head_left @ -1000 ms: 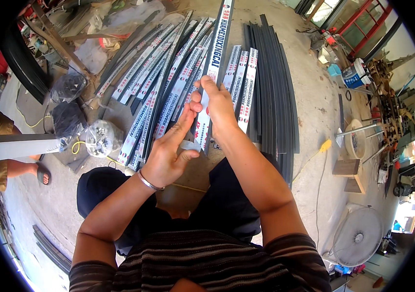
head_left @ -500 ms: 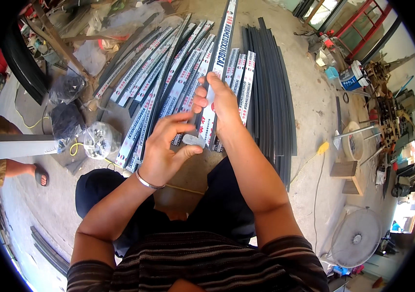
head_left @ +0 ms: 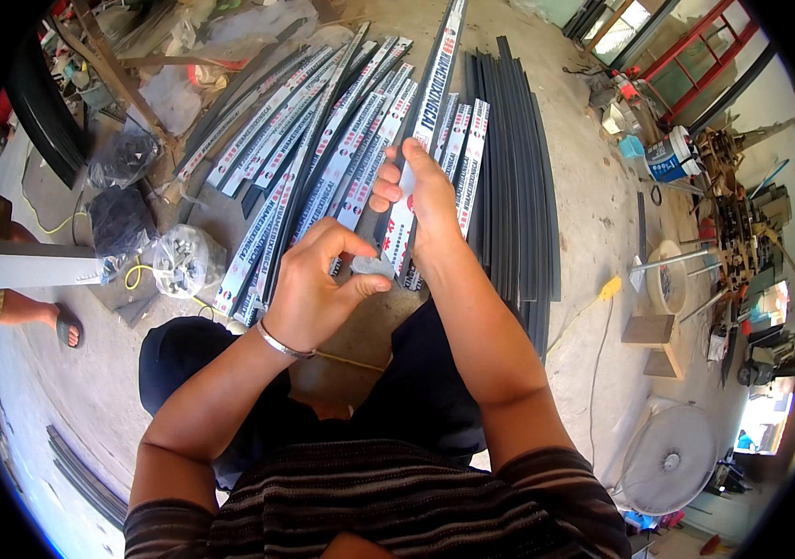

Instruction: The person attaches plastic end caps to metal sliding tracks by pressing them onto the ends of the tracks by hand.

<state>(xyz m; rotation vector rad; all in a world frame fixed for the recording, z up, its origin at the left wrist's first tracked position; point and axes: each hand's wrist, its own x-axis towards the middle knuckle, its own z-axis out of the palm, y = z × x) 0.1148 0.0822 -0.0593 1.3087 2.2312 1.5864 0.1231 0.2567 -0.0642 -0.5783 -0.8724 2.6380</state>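
Observation:
My right hand (head_left: 427,196) is wrapped around a long dark metal profile (head_left: 435,88) with white printed film along its face. The profile slopes up and away from me, its near end close to my left hand. Between the thumb and bent fingers of my left hand (head_left: 318,265) is a small light-grey piece (head_left: 371,268), perhaps a corner connector. This piece meets the profile's near end; I cannot tell whether any of it sits inside. Beyond my hands, several film-covered profiles (head_left: 272,172) lie fanned out on the floor.
Bare dark profiles (head_left: 514,186) lie right of the pile. At left are a clear bag of small grey parts (head_left: 190,261), black bags (head_left: 124,224) and another person's sandalled foot (head_left: 68,326). A wooden stool (head_left: 654,340), a round fan (head_left: 675,456) and a bucket (head_left: 675,156) stand at right.
The fingers of my left hand have closed down onto the grey piece, where they were spread above it before. My right hand keeps its hold on the profile. The view has shifted slightly.

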